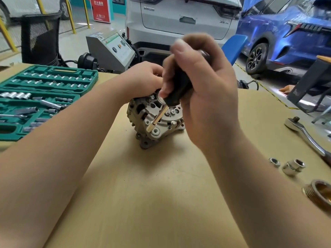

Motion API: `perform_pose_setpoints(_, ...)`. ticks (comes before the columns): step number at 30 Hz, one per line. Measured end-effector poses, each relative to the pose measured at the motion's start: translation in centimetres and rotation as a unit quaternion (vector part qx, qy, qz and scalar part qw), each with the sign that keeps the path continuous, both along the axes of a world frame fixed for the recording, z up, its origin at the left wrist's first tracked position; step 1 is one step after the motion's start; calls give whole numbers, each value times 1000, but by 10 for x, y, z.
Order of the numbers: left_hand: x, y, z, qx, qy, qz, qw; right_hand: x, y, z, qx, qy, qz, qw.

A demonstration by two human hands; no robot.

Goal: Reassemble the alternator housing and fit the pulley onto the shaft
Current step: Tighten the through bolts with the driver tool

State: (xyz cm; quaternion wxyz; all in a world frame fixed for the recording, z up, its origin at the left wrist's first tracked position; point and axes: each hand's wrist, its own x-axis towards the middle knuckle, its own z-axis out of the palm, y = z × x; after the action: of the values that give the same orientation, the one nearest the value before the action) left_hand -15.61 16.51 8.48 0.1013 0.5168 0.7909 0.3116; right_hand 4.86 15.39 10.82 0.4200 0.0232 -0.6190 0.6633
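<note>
From the head camera, the alternator sits near the middle of the tabletop, a little toward the far edge, tilted with its silver end cover facing up and toward the person. The right hand is wrapped around the black handle of a screwdriver, thumb on top. The driver's shiny shaft slants down and to the left, and its tip meets the cover at a bolt on the near left side. The left hand rests on the far side of the alternator with its fingers curled over the top; how firmly it grips cannot be told, because the right hand covers the fingertips.

Along the left edge of the tabletop lies an open green socket set, with rows of sockets in its tray. Near the right edge lies a ratchet, its head toward the far side. Closer to the person are a nut and a socket just beside each other, and at the right edge the ribbed pulley, well apart from the alternator.
</note>
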Motion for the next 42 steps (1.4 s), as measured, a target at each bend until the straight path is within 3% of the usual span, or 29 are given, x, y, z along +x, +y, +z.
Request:
perform_pose_setpoints(1,1,-3,-1,11,-2,-8,1000,0,-6,-8,-35,27,-59,997)
perform_pose_setpoints(4,4,-8,-1,32,-59,-17,998,5,-14,-16,-103,79,-91,987)
perform_pose_setpoints(7,7,-8,1,25,-77,-5,997,18,-3,-6,-27,77,-115,990)
perform_pose_setpoints(9,9,-10,1,29,-94,-2,995,25,9,-2,121,-4,-200,972)
perform_pose_setpoints(12,8,-11,0,36,-115,-3,993,28,25,-17,327,-250,-285,866)
perform_pose_setpoints(14,6,-12,1,37,-147,-3,988,27,27,-36,357,-375,-286,807)
perform_pose_setpoints(15,4,-14,1,36,-172,-7,984,27,28,-46,358,-395,-290,794)
perform_pose_setpoints(17,-1,-18,-4,44,-252,-21,966,27,33,-63,341,-396,-295,800)
perform_pose_setpoints(20,-8,-23,-14,60,-399,-55,914,31,55,-75,244,-370,-307,842)
perform_pose_setpoints(23,-8,-27,-21,89,-460,-63,881,41,82,-72,141,-373,-309,863)
perform_pose_setpoints(28,-12,-39,-33,140,-475,-28,868,44,97,-78,91,-469,-253,841)
perform_pose_setpoints(32,-11,-68,-57,238,-473,13,848,40,88,-83,97,-477,-209,848)
perform_pose_setpoints(34,-11,-85,-74,309,-445,37,840,39,78,-84,98,-465,-174,862)
perform_pose_setpoints(37,-16,-99,-89,362,-358,31,860,36,59,-84,114,-441,-89,886)
perform_pose_setpoints(39,-17,-100,-89,361,-384,8,850,34,46,-84,142,-421,-32,895)
perform_pose_setpoints(42,-20,-100,-84,329,-456,-12,827,31,30,-85,206,-435,-8,876)
